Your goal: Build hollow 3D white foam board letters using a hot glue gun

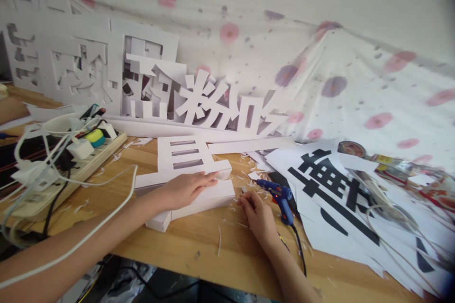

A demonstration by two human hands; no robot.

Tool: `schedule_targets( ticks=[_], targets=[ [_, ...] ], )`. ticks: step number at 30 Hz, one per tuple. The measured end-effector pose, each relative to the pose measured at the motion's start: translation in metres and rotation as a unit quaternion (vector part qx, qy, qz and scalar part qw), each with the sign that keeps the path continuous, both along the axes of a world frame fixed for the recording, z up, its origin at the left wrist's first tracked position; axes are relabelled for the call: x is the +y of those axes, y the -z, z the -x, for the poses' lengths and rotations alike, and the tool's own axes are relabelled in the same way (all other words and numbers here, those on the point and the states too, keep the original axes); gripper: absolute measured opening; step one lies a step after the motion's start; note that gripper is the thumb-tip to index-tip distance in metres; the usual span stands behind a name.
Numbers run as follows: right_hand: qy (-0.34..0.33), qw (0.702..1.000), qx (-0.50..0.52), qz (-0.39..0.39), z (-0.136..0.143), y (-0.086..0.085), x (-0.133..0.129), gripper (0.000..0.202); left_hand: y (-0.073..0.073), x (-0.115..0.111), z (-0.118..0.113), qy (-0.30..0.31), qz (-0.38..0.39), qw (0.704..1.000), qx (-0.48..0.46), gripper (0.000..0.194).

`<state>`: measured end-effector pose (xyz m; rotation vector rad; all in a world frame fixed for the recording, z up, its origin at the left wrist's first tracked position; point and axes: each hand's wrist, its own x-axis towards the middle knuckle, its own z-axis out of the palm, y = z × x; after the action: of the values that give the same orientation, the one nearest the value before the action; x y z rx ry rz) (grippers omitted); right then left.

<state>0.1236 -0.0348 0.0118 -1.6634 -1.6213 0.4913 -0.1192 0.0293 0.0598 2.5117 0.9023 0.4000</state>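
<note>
White cloth (pixel 355 71), printed with pink and purple flowers, draped across the back and right of the scene. Below it, a wooden table (pixel 213 251), light brown, strewn with thin white trimmings.

Foam-board sheets (pixel 60 57), white, with character shapes cut out, standing at the back left. In front of them, cut-out characters (pixel 227 104), white, upright in a row against the cloth.

Paper sheets (pixel 330 184), white with large black printed strokes, lying overlapped on the right of the table.

Power strip (pixel 71 161), cream, at the left, carrying several plugs and a tangle of white cables (pixel 53 142); one cable runs across the left forearm.

White foam letter (pixel 188 170), built with raised sides, flat on the table at centre, three slots cut through its upper part.

Glue gun (pixel 280 199), blue, lying on the table just right of the foam letter, nozzle toward the letter, a red light on its body, black cord trailing to the near edge.

Left hand (pixel 188 188): laid flat, palm down, fingers extended, pressing on the near portion of the foam letter; not gripping.

Right hand (pixel 258 215): resting on the table between the letter and the glue gun, fingertips pinched together near a small white scrap (pixel 244 190) at the letter's right edge; whether they actually hold it cannot be told.
</note>
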Motion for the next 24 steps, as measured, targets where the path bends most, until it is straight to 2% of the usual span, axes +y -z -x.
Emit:
schedule_targets(
  ticks=[5,9,13,16,24],
  targets=[
    [0.008,1.0,0.023,0.008,0.002,-0.004,-0.001,0.034,0.003,0.001,0.001,0.005,-0.004,1.0,-0.005,0.042],
    [0.02,0.998,0.038,-0.035,0.005,-0.016,0.006,0.036,0.003,0.001,0.001,0.008,-0.01,1.0,-0.004,0.043],
    [-0.019,0.997,0.013,-0.071,0.014,-0.024,0.018,0.031,0.001,-0.001,0.0,0.004,-0.002,1.0,-0.003,0.044],
    [-0.043,0.996,-0.003,-0.077,0.02,-0.022,0.024,0.031,-0.001,-0.002,0.0,0.01,0.001,1.0,-0.007,0.044],
    [-0.039,0.994,-0.062,-0.081,0.021,-0.013,0.025,0.029,0.002,0.0,-0.001,0.015,-0.019,1.0,0.012,0.047]
  ],
)
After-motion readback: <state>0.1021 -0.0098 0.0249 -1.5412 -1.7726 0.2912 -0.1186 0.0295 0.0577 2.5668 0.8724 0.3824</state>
